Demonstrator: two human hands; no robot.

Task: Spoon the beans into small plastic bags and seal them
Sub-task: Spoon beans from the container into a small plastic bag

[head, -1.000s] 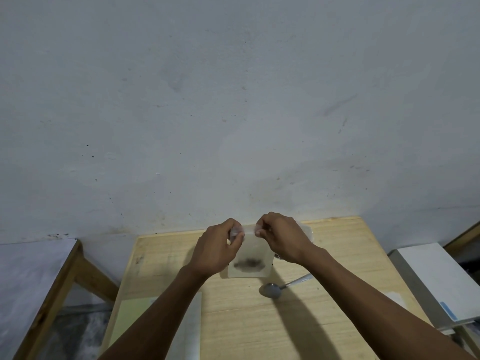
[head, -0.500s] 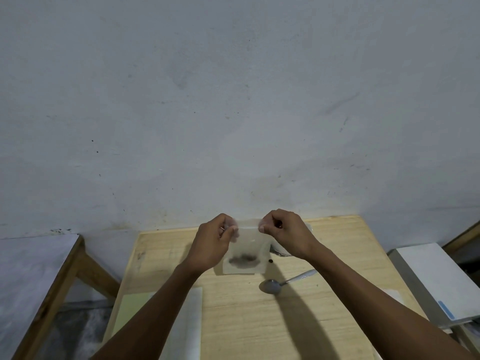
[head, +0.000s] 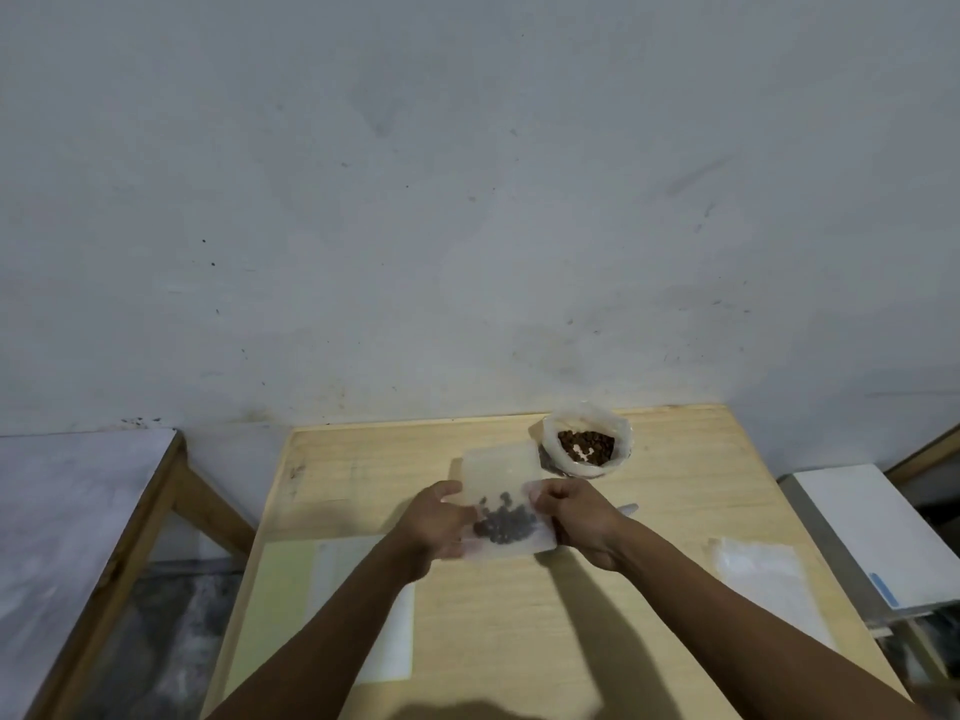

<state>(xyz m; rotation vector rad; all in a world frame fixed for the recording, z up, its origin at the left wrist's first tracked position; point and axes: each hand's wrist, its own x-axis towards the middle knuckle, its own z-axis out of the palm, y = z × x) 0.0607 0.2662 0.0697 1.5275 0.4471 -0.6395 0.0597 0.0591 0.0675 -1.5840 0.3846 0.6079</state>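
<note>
Since half a second ago, both hands have dropped toward the table and the small plastic bag (head: 506, 506) has tilted, its closed end with the beans now toward the person and its top edge pointing away; the open sack of beans behind it is now uncovered.

Nearest the person, a pale green sheet (head: 280, 589) and a white sheet (head: 395, 641) lie on the left of the wooden table (head: 519, 641), partly under the left forearm. On the right of the table lies a flat stack of empty clear bags (head: 758, 569). No writing or label can be read on any of these.

Farther in, the left hand (head: 434, 522) pinches the left edge of the small bag, and the right hand (head: 579, 522) grips its right edge. A cluster of dark beans (head: 504, 522) sits in the bag between the hands. A bit of a metal spoon handle (head: 626, 509) shows just past the right hand.

Beyond, near the far edge, stands the open sack (head: 587, 444) holding brown beans. A white box (head: 862, 532) with a small blue tag, too small to read, sits off to the right.
</note>
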